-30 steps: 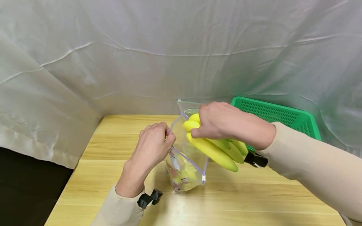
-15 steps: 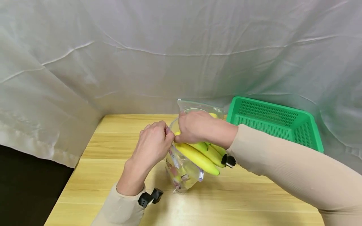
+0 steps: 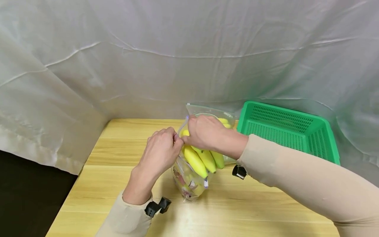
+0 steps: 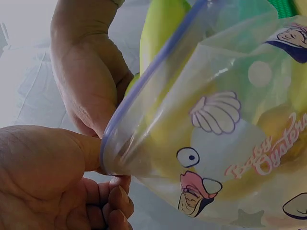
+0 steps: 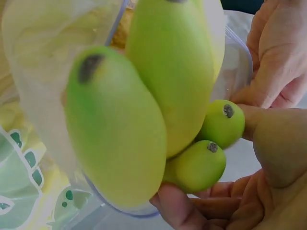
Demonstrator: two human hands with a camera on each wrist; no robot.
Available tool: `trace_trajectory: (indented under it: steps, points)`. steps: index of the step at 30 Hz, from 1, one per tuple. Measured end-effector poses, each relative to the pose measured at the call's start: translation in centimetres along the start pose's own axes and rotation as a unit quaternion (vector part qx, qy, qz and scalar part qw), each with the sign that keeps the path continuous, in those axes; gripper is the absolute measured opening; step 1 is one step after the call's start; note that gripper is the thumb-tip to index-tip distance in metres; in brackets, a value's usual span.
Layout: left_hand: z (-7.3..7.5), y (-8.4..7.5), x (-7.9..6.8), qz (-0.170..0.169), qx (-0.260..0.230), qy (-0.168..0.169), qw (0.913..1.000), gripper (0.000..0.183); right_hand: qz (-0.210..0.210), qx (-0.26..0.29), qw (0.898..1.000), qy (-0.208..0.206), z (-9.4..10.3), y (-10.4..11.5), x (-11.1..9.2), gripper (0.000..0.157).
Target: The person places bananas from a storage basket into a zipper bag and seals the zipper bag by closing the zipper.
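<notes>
My left hand (image 3: 161, 148) pinches the lilac-edged mouth of a clear zip bag (image 3: 180, 177), thumb and fingers on its rim in the left wrist view. Cartoon shells and lettering are printed on the bag (image 4: 216, 112), and yellowish things show blurrily through its wall. At the mouth, my right hand (image 3: 204, 131) grips a bunch of bananas (image 3: 196, 163), yellow with greenish ends pointing down toward me. Close up in the right wrist view, the fingers hold the bunch (image 5: 168, 72) near two small green ends. How deep the bananas sit in the bag is hidden.
Behind the right hand stands a second clear bag (image 3: 207, 110) with yellow shapes in or behind it. A green plastic basket (image 3: 288, 128) is at the back right. The wooden table (image 3: 118, 184) meets a grey cloth backdrop (image 3: 148, 65).
My right hand has carried the bananas left to the bag's mouth, then turned the bunch so its ends point lower. My left hand keeps its pinch in nearly the same place.
</notes>
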State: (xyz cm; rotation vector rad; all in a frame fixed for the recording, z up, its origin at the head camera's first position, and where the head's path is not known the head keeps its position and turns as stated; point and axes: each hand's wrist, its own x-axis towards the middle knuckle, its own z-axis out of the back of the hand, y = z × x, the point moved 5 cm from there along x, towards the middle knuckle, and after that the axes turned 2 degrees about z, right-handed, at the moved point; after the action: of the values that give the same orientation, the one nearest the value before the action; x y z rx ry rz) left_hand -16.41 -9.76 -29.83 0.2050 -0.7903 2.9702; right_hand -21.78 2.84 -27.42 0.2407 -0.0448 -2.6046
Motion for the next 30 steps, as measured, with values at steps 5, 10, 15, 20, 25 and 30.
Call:
trace_trajectory:
  steps: [5,10,15,20,25,30]
  points:
    - [0.3,0.6,0.0,0.012,0.000,-0.011,0.9999,0.017,0.023,0.027,0.999,0.011,-0.3,0.2,-0.1,0.041]
    - [0.7,1.3,-0.1,0.025,0.007,-0.024,0.9994,0.017,0.038,0.066,0.997,0.002,0.3,-1.1,-0.7,0.033]
    - [0.8,1.8,-0.3,0.045,0.008,-0.006,0.9989,0.017,-0.006,0.028,0.999,-0.042,0.9,-4.1,-2.1,0.035]
    - [0.9,2.0,-0.3,0.052,0.013,0.001,0.9985,0.016,-0.016,0.029,0.999,-0.015,-0.8,-6.3,-3.0,0.037]
    - [1.1,1.5,-0.5,0.040,0.001,-0.004,0.9992,0.014,0.051,0.103,0.990,-0.085,-0.8,-5.6,-3.2,0.026]
    - [1.1,0.9,-1.2,0.039,-0.022,-0.003,0.9990,0.012,0.093,0.096,0.976,-0.169,0.1,-4.6,-2.9,0.022]
